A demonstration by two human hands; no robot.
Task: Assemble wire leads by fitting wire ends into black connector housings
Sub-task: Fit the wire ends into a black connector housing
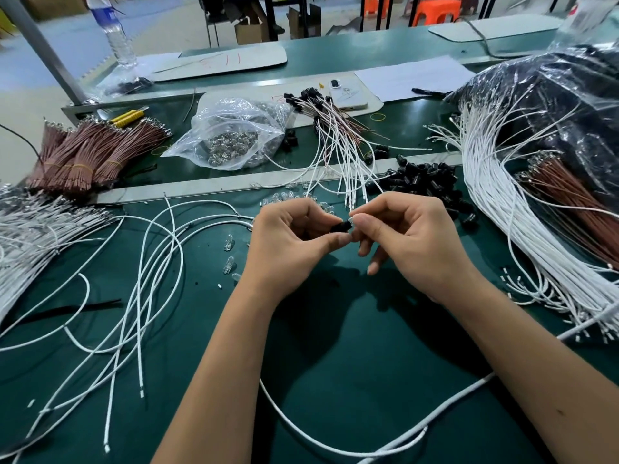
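My left hand [291, 242] pinches a small black connector housing [341, 226] between thumb and fingers above the green mat [335, 329]. My right hand [405, 236] meets it from the right, thumb and forefinger pinching at the housing's end; what they hold there is too small to make out. A white wire [335, 447] loops under my forearms. A heap of loose black housings [425, 182] lies just behind my hands. Finished leads with black housings [321, 108] fan out further back.
Loose white wires [144, 279] sprawl at left, and a thick white bundle [522, 209] at right beside a plastic bag [549, 105]. Brown wire bundles [90, 152], a bag of clear bulbs [231, 135], scattered bulbs [229, 262], a phone [346, 93] and a water bottle [115, 31] stand behind.
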